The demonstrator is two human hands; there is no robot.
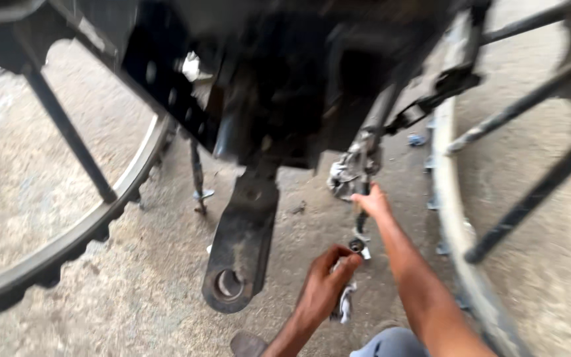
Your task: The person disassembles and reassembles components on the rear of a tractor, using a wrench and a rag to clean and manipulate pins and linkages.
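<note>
I look down under a motorcycle. My left hand [323, 284] is closed around a metal tool or short tube [355, 247] with a whitish rag [345, 305] hanging below it. My right hand [370, 201] reaches up and grips a thin vertical metal rod [363, 221] that hangs from a greasy silver part [351, 168] of the underside. A black arm with a round eye [229, 284] hangs down just left of my left hand. The view is blurred.
A wheel with a knobbly tyre [67, 244] and black spokes stands at the left. Another rim [454, 218] with spokes stands at the right. The black frame and engine [285, 86] fill the top. Sandy concrete ground [160, 264] lies below. My knee [391, 344] shows at the bottom.
</note>
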